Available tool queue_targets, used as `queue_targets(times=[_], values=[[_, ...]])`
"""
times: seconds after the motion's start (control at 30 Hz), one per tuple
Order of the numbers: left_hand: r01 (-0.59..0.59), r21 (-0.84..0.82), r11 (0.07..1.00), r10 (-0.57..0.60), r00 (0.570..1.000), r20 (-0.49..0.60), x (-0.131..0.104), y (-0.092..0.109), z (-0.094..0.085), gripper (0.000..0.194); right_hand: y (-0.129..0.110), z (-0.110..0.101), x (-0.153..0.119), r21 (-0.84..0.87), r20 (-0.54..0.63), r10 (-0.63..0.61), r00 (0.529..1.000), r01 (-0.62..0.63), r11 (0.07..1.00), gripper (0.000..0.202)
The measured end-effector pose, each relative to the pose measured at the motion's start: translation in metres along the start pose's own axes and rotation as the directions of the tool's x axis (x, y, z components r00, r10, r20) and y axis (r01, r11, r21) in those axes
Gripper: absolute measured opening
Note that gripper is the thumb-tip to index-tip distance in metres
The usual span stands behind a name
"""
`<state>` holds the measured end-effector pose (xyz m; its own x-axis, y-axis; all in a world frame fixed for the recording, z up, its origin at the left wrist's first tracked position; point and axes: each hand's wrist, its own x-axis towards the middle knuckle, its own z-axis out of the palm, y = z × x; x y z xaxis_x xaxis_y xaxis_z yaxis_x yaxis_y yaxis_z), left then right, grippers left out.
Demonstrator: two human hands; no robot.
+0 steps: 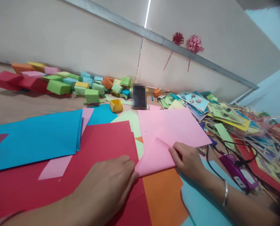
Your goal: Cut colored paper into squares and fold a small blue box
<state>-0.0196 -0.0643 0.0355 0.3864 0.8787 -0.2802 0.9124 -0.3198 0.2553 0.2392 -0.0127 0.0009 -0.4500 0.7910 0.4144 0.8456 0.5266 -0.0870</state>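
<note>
A sheet of pink paper [175, 122] lies in front of me with its near corner folded over into a triangular flap. My left hand [113, 175] is closed, fingers curled, at the left end of the fold. Its fingertips are partly hidden behind the knuckles. At the flap's right side my right hand [188, 158] pinches the paper between thumb and fingers. Beneath are red paper [107, 141], orange paper [164, 194] and light blue paper [203, 201]. A stack of blue paper [36, 138] lies to the left.
Several small folded paper boxes [59, 87] line the wall side at left. A yellow box [116, 105] stands nearer. At right lie a purple glue-gun-like tool [238, 172] with a black cable, and piled cards and sticks [227, 113]. Paper flowers [194, 44] hang on the wall.
</note>
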Motion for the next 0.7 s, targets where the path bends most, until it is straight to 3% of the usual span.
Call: queue_targets(times=[0.13,0.4,0.7], values=[[0.037,-0.012,0.999,-0.036,0.998,0.042,0.001,0.002,-0.004,0.042,0.001,0.000,0.001,-0.002,-0.011,-0.019,1.000,0.019,1.000,0.035],[0.008,-0.100,0.995,-0.018,0.995,-0.101,0.005,-0.005,0.011,0.039,0.000,0.003,0.002,-0.089,-0.028,-0.058,0.998,0.056,0.994,0.039],[-0.020,-0.144,0.989,-0.004,0.986,-0.166,0.000,-0.010,0.025,0.033,-0.003,0.004,0.006,-0.212,-0.062,-0.130,0.990,0.114,0.971,0.046]])
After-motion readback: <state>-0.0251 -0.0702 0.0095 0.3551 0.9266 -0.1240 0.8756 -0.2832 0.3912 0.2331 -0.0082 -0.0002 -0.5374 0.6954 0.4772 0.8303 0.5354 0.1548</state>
